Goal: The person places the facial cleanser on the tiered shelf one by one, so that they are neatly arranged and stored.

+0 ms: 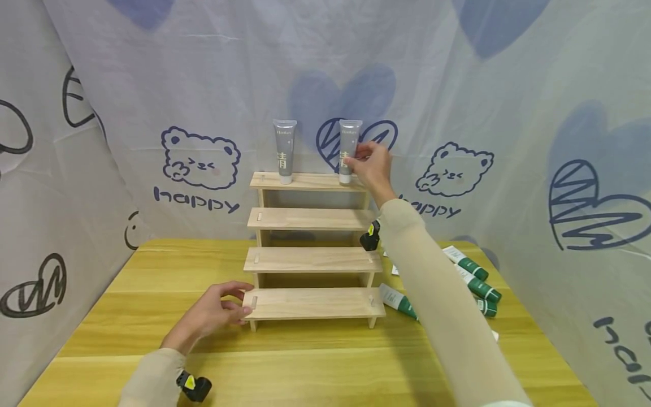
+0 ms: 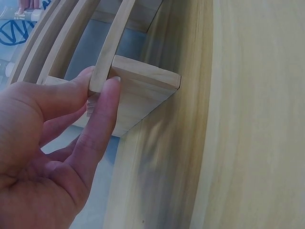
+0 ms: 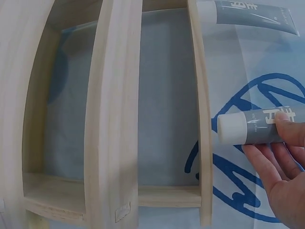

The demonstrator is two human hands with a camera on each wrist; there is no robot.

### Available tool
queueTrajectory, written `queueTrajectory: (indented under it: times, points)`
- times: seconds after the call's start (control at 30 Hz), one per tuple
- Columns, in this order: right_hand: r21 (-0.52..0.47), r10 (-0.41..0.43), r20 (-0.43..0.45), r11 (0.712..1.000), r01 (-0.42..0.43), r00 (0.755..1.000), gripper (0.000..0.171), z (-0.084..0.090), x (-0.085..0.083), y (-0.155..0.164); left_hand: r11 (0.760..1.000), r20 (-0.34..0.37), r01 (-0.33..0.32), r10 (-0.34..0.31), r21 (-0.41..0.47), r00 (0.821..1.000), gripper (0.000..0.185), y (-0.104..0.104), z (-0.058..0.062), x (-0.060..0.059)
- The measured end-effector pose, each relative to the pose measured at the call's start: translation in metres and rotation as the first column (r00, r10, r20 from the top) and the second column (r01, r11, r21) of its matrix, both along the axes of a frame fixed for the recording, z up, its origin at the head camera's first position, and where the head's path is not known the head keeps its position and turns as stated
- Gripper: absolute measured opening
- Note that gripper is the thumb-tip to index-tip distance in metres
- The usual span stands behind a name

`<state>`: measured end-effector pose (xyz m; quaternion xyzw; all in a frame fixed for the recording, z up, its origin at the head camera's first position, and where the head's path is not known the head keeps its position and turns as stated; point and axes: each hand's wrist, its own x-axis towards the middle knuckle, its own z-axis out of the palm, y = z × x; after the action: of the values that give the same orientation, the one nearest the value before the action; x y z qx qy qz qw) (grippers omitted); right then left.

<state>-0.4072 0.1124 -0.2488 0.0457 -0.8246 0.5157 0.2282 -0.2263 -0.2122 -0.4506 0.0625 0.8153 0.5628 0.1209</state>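
A four-step wooden display rack stands on the table. My right hand grips a grey squeeze tube, upright with its white cap down, at the right end of the top step. In the right wrist view, that white cap is right by the edge of the top board. A second grey tube stands cap-down towards the left of the same step. Low on the left, my left hand pinches the end of the bottom board between thumb and fingers.
Several white-and-green tubes lie on the table to the right, partly hidden by my right sleeve. One more tube lies close to the rack's lower right end. A patterned cloth hangs behind and along both sides.
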Motion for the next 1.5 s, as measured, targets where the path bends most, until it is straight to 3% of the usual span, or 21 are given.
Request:
queueTrajectory:
  times: [0.33, 1.5]
  points:
    - [-0.008, -0.002, -0.026, 1.0, 0.001, 1.0, 0.03, -0.0052, -0.003, -0.0031, 1.0, -0.002, 0.0, 0.0, 0.002, 1.0, 0.054, 0.0007, -0.0004, 0.0003]
    - [0.003, -0.022, 0.024, 1.0, 0.022, 0.999, 0.033, -0.0073, -0.0045, -0.0006, 0.999, -0.009, 0.046, -0.046, 0.022, 0.999, 0.059, -0.0011, 0.0015, -0.0013]
